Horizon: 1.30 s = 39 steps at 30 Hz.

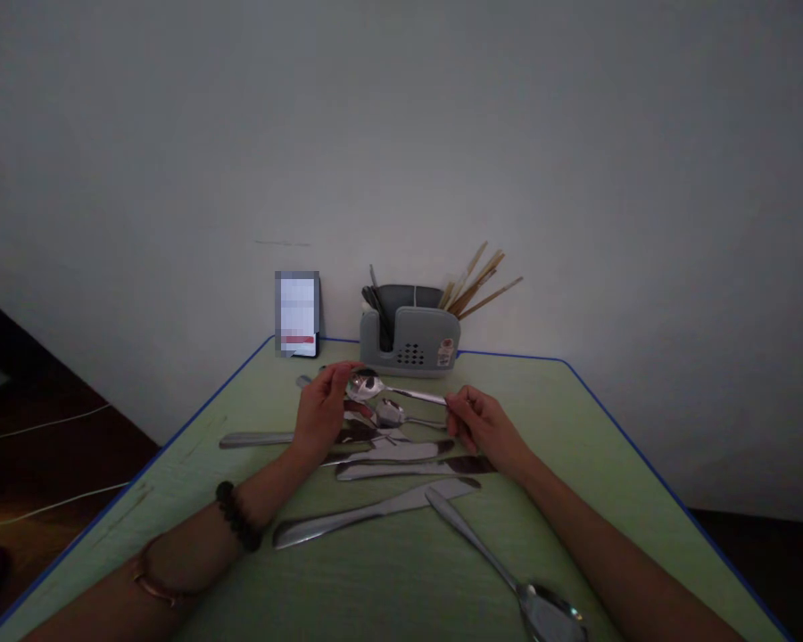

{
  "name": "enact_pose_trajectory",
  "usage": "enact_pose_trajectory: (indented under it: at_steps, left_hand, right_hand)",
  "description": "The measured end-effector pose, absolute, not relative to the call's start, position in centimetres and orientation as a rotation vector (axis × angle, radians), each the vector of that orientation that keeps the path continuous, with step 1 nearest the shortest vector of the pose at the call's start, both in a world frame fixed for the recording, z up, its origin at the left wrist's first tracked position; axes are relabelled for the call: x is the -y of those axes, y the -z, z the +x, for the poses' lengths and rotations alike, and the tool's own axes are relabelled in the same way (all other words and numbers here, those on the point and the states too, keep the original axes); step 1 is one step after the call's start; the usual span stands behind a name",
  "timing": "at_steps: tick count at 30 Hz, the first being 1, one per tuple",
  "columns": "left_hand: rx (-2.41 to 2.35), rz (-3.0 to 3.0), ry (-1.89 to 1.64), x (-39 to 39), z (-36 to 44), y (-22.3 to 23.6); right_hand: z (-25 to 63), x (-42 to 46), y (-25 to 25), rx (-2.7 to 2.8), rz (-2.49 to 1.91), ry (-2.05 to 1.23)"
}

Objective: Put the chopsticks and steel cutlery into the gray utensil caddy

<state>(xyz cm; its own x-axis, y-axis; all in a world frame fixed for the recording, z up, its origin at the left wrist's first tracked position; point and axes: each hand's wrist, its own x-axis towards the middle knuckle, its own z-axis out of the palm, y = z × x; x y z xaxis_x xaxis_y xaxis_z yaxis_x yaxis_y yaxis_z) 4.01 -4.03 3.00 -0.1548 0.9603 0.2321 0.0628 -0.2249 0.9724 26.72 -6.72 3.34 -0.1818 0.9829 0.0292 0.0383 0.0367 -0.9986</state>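
You had the shiny silver metal spoon (415,393) strung crosswise between your two hands, in front of the grey plastic cutlery holder (411,337). Its long axis ran left to right, roughly along the pale green tabletop's (509,376) back edge, with the handle tip slightly closer to you than the bowl. Your left hand (318,410) was at the bowl, its fingers nearly closed at the rim, though you could not tell exactly where its thumb pressed. Your right hand (485,423) had thumb and forefinger pinched together on the handle's end, so neither hand was nearer: each had one end. Just on your side of it lay a smaller silver metal spoon (392,413), pointing much the same way; whether your right fingertips touched its handle could not be told.
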Motion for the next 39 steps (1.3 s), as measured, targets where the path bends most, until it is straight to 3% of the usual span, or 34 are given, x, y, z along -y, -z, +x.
enact_pose_trajectory:
  at_steps: [6, 12, 25, 33, 39]
  left_hand:
    - [-1.170, 1.308, -1.515, 4.2, 4.1, -3.2]
    - [-0.993, 1.705, -1.416, 4.9, 4.6, -2.8]
    - [-1.261, 2.222, -1.333, 4.3, 4.4, -2.3]
    - [-1.219, 2.018, -1.152, 3.6, 3.1, -10.7]
    - [-1.089, 2.019, -0.803, 2.3, 2.7, -15.2]
  right_hand:
    - [26.9, 6.5, -3.2, 1.227, -1.069, -1.330]
    - [28.1, 5.3, -2.8, 0.851, -0.894, -1.452]
    - [27.5, 6.3, -3.5, 1.121, -0.821, -1.532]
    - [27.3, 7.3, -12.3, 1.335, -0.785, -1.133]
    - [25.6, 6.8, -19.3, 1.412, -0.887, -0.892]
